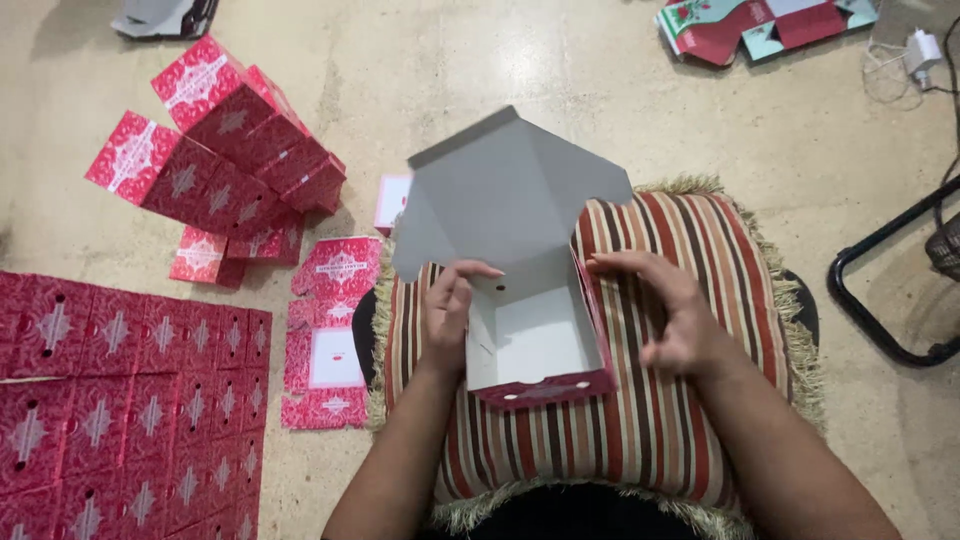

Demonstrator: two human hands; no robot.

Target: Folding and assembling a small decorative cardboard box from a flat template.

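Observation:
A red patterned cardboard box (540, 345) with a grey-white inside sits open on a striped cushion (650, 420) on my lap. Its large grey lid flap (505, 195) stands up and away from me. My left hand (447, 315) grips the box's left wall, thumb inside near a small hole. My right hand (665, 310) rests against the box's right wall, fingers spread and touching the edge.
Assembled red boxes (240, 150) are stacked at the upper left on the stone floor. Flat red box blanks (120, 400) lie in rows at the left, loose ones (330, 330) beside the cushion. More flattened cartons (760, 22) lie top right; a black metal frame (885, 300) stands right.

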